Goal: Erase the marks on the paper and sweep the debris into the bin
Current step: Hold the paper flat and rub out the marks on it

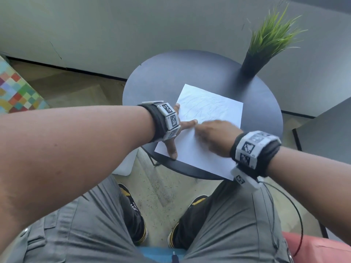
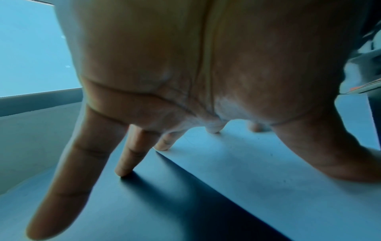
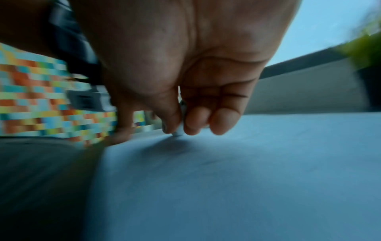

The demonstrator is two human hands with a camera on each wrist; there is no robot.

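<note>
White sheet of paper (image 1: pixel 205 130) lay on the round dark table (image 1: pixel 157 80), and there was the left hand (image 1: pixel 176 133), fingers straight and splayed, pinning the sheet's left edge, presumably so it could not slide under the rubbing. In the left wrist view two fingertips (image 2: pixel 123 172) landed on bare tabletop, the rest on paper. To its right, almost touching, the right hand (image 1: pixel 214 135) was blurred in mid-stroke, its thumb and curled fingers pinching a small pale eraser (image 3: pixel 179 131) tip-down on the sheet. Faint grey pencil scribbles (image 1: pixel 205 107) showed just beyond both hands, so plenty was left to rub out. Further right and beyond, a green grass plant in a black pot (image 1: pixel 266 46) stood clear of the strokes. No bin could be made out.
</note>
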